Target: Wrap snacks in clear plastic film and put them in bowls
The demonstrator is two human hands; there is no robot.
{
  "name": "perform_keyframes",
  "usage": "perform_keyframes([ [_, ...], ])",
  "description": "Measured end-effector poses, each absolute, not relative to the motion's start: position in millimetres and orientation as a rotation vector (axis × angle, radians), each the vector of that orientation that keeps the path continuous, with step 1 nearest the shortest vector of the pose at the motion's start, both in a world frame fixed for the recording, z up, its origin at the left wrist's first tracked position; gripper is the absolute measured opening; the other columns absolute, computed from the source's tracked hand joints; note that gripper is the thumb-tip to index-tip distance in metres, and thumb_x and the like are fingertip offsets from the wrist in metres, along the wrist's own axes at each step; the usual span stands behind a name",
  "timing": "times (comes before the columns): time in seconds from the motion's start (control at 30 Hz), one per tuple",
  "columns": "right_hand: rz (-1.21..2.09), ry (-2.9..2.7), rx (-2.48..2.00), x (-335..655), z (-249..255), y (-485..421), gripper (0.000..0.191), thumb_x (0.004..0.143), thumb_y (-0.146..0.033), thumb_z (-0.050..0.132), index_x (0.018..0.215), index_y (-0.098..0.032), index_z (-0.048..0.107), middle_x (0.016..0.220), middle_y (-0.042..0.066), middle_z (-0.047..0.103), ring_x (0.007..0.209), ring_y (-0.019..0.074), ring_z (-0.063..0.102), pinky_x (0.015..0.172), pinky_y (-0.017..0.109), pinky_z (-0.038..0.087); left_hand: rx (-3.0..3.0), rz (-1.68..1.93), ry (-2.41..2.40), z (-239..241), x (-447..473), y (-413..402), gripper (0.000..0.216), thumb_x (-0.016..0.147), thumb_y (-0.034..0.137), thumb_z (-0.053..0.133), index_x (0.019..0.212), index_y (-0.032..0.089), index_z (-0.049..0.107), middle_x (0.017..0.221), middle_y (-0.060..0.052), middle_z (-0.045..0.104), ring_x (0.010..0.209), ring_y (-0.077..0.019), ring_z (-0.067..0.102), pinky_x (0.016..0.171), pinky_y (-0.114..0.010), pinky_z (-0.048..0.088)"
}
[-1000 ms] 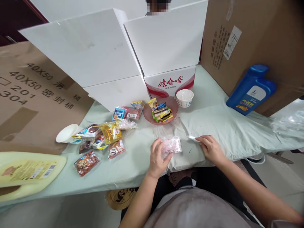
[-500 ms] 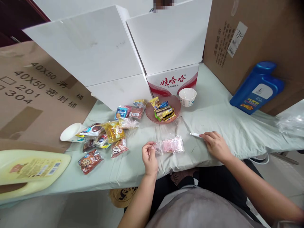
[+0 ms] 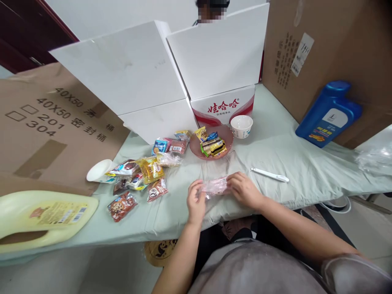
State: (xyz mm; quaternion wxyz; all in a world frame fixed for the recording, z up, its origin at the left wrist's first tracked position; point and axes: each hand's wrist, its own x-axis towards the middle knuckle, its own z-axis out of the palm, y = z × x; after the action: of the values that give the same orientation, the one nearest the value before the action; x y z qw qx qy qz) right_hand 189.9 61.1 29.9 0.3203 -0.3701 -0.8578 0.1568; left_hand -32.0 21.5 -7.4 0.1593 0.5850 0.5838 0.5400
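Note:
A pink snack in a clear plastic wrapper (image 3: 215,186) lies between my hands near the table's front edge. My left hand (image 3: 196,199) pinches the wrapper's left end. At the right end, my right hand (image 3: 243,189) has its fingers closed on the same wrapper. To the right of that hand, a slim white utility knife (image 3: 269,174) rests on the cloth, touched by neither hand. Beyond the wrapper stands a pink glass bowl (image 3: 195,148) holding several small wrapped snacks (image 3: 212,143).
Several packaged snacks (image 3: 150,169) are heaped at the left beside a tipped white cup (image 3: 99,170). A white bowl (image 3: 241,126) stands behind. A yellow jug (image 3: 49,216), blue bottle (image 3: 329,114), white cartons (image 3: 122,69) and brown boxes (image 3: 324,53) surround the cloth. Someone's head shows behind.
My right hand has let go of the utility knife, leaving it on the cloth. It has moved left and taken the wrapper's right end. My left hand still grips the left end.

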Motion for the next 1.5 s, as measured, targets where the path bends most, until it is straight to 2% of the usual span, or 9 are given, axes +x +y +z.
perform_keyframes([
  [0.2,0.383,-1.947,-1.308,262.3,12.6,68.3,0.009,0.089,-0.024,0.049,0.085,-0.021,0.056,0.081,0.006,0.063,0.082,0.0223,0.06,0.074,0.037,0.05,1.399,1.541,1.762,-8.8,-85.2,7.8,0.017,0.082,0.035,0.062,0.085,0.018,0.06,0.095,-0.006,0.066,0.092,-0.0185,0.064,0.085,-0.032,0.051],
  [0.47,0.265,-1.988,-1.105,244.5,45.5,58.0,0.037,0.093,-0.031,0.048,0.128,-0.021,0.046,0.124,0.015,0.056,0.119,0.0284,0.05,0.099,0.049,0.043,2.047,1.455,1.545,33.1,-49.2,-5.5,0.007,0.088,0.022,0.05,0.094,0.021,0.054,0.111,-0.009,0.064,0.107,-0.0221,0.061,0.094,-0.042,0.048],
  [0.6,0.431,-2.296,-1.026,231.4,54.7,60.4,0.058,0.09,-0.038,0.054,0.141,-0.018,0.037,0.13,0.017,0.053,0.114,0.028,0.055,0.091,0.044,0.048,2.112,1.063,1.491,42.4,-36.3,-13.4,0.04,0.088,0.027,0.054,0.127,0.021,0.044,0.103,-0.007,0.069,0.073,-0.0156,0.066,0.071,-0.031,0.054],
  [0.8,0.691,-2.747,-0.852,246.1,54.5,22.4,0.022,0.091,-0.022,0.048,0.095,-0.023,0.069,0.079,0.004,0.066,0.077,0.0176,0.061,0.069,0.028,0.044,2.15,0.359,1.441,41.0,-53.4,-40.1,0.021,0.086,0.028,0.056,0.104,0.027,0.068,0.079,0.0,0.072,0.065,-0.0168,0.067,0.063,-0.027,0.054],
  [1.0,0.626,-2.682,-1.026,230.5,54.5,23.3,0.031,0.096,-0.04,0.047,0.084,-0.019,0.067,0.076,0.005,0.065,0.073,0.0179,0.06,0.066,0.029,0.044,2.392,0.62,1.265,50.3,-20.2,-16.9,0.025,0.093,0.019,0.045,0.102,0.023,0.068,0.097,-0.006,0.07,0.094,-0.02,0.064,0.084,-0.036,0.053],
  [1.13,0.342,-2.445,-1.197,219.9,30.0,47.0,0.027,0.093,-0.035,0.05,0.106,-0.015,0.063,0.1,0.012,0.065,0.097,0.0252,0.059,0.085,0.039,0.047,2.609,0.666,1.331,44.2,3.9,21.4,0.04,0.083,0.014,0.058,0.121,0.025,0.06,0.127,-0.01,0.059,0.122,-0.028,0.05,0.101,-0.05,0.043],
  [1.2,0.253,-2.375,-1.195,219.9,14.7,53.5,0.051,0.088,-0.044,0.057,0.127,-0.012,0.052,0.125,0.019,0.057,0.12,0.0315,0.048,0.098,0.048,0.042,2.609,0.604,1.448,38.7,4.4,39.2,0.053,0.078,0.019,0.066,0.129,0.025,0.054,0.131,-0.01,0.056,0.123,-0.0306,0.049,0.102,-0.053,0.041],
  [1.33,0.169,-2.4,-1.302,221.2,-6.6,55.4,0.088,0.081,-0.064,0.057,0.146,-0.01,0.033,0.149,0.022,0.035,0.141,0.0366,0.023,0.109,0.055,0.029,2.502,0.544,1.47,30.7,-8.7,64.1,0.058,0.076,0.026,0.071,0.13,0.023,0.052,0.122,-0.01,0.062,0.113,-0.0278,0.056,0.099,-0.049,0.045],
  [1.5,0.151,-2.49,-1.347,218.6,-8.9,54.7,0.079,0.083,-0.062,0.056,0.141,-0.011,0.043,0.149,0.019,0.039,0.141,0.0343,0.027,0.112,0.051,0.024,2.173,0.802,1.441,25.0,-34.4,70.0,0.039,0.08,0.028,0.067,0.118,0.021,0.061,0.109,-0.01,0.069,0.101,-0.0249,0.064,0.09,-0.043,0.051],
])
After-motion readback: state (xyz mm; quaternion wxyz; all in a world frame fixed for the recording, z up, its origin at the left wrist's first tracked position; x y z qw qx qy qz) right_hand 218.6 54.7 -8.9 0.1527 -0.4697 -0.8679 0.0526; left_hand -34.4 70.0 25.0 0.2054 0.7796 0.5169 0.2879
